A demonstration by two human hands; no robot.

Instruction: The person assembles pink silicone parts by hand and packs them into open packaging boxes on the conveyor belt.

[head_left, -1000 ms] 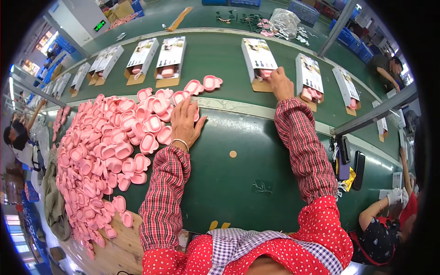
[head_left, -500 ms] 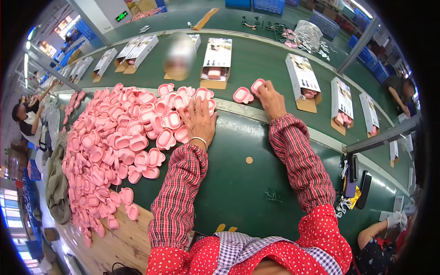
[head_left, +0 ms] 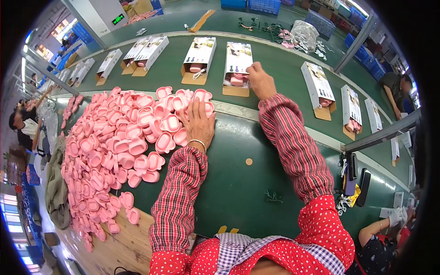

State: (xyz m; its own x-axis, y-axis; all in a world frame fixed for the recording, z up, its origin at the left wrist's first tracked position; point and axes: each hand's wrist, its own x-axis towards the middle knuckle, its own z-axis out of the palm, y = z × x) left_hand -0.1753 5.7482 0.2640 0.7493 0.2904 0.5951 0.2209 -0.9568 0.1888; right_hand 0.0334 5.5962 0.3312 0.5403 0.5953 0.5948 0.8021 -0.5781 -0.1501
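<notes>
Fingers stretched, my left hand [head_left: 199, 121] lies flat at the right edge of a big heap of pink cup-shaped pieces [head_left: 137, 133], touching the ones beneath it. The pieces look like small shallow rounded trays with a tab. My right hand [head_left: 262, 82] reaches over the belt to the open end of a white printed box [head_left: 239, 57]. Its fingers pinch the edge of a pink piece [head_left: 237, 79] in the box's mouth; the fingertips are partly hidden. The box's brown cardboard flap [head_left: 236, 90] is folded out toward me.
More open boxes stand along the green belt [head_left: 275, 82], one at left [head_left: 200, 55] with a white cable at its mouth. A metal rail [head_left: 238, 111] separates belt and worktable [head_left: 229, 183]. At right lie dark long cases [head_left: 364, 187] and cables. A gloved co-worker's hand [head_left: 398, 216] is lower right.
My right hand has moved forward and left from the belt's near edge to the box. The two pink pieces there are gone from that spot. The boxes have shifted right; my left hand stays put.
</notes>
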